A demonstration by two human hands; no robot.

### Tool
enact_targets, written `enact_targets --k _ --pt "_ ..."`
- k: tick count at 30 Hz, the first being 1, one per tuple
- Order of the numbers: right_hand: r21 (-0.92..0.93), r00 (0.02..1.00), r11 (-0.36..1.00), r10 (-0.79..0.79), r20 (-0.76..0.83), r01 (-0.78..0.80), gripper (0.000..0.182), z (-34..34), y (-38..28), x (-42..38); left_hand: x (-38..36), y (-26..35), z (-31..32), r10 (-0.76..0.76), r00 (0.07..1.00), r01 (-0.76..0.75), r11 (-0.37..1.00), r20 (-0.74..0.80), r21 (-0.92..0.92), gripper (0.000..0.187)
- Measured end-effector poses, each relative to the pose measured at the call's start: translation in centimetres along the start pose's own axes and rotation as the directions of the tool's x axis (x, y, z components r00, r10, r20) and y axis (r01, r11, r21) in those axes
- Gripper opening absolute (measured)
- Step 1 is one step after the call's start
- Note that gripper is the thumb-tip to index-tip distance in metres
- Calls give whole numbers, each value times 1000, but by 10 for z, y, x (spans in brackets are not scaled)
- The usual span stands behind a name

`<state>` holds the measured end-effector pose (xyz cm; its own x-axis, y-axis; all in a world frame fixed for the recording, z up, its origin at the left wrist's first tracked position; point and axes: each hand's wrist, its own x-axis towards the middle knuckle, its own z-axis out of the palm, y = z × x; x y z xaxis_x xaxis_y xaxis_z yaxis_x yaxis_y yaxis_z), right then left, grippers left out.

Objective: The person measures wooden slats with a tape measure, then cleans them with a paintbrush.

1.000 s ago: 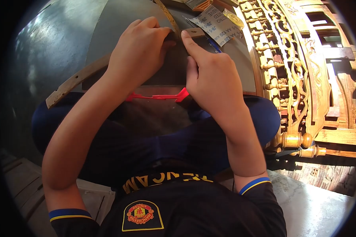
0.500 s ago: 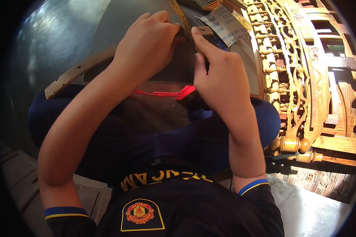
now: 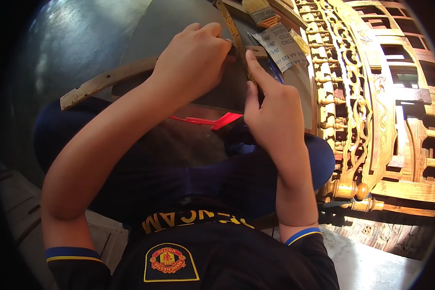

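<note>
My left hand (image 3: 195,60) is closed, its fingertips pinched around a small dark thing I cannot make out, just left of a worn, ruler-like strip (image 3: 233,30). My right hand (image 3: 278,104) presses this strip down, with the index finger stretched along its edge and the thumb at its lower end. Beneath lies a curved wooden piece (image 3: 101,82), with small holes in its left part; its middle is hidden behind my left hand and forearm. A dark grey board (image 3: 179,17) lies under these things.
A sheet of printed sandpaper (image 3: 279,46), a paintbrush (image 3: 261,12) and a blue pen-like item (image 3: 275,71) lie beyond my right hand. A red strip-like object (image 3: 217,121) is near my lap. Carved wooden furniture parts (image 3: 362,96) stand along the right.
The view has shifted slightly, so the board and hands appear lower and further right, and more of the paintbrush shows. Both hands keep nearly the same pose at the strip.
</note>
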<state>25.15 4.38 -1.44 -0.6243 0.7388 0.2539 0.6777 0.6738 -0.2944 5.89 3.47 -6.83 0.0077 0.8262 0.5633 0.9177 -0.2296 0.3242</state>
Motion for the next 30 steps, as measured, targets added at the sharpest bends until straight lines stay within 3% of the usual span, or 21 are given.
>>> enact_targets --k 3,5,7,12,18,26,30 --pt "96 998 993 63 -19 -61 57 -6 0 -44 -3 -1 5 -4 1000 4 1000 -12 5 23" --pt "65 999 997 39 -25 -37 58 -9 -2 -53 -4 1 4 -5 999 5 1000 -44 9 22" --pt "91 996 992 89 -19 -87 58 -10 -6 -51 -3 1 3 -24 1000 24 1000 -4 1 23" --pt "34 999 999 18 33 -19 52 -7 -2 4 1 2 1 -26 999 26 1000 -19 -17 17" --pt "60 998 997 56 28 -58 56 -20 -5 -59 -5 0 5 -41 999 41 999 -34 -9 20" --pt "-67 999 998 -18 44 21 53 -6 -3 1 0 3 1 -58 998 57 998 37 15 21" --pt "-7 999 1000 3 40 -3 54 -15 -4 -43 -2 2 4 -49 999 48 999 13 25 21"
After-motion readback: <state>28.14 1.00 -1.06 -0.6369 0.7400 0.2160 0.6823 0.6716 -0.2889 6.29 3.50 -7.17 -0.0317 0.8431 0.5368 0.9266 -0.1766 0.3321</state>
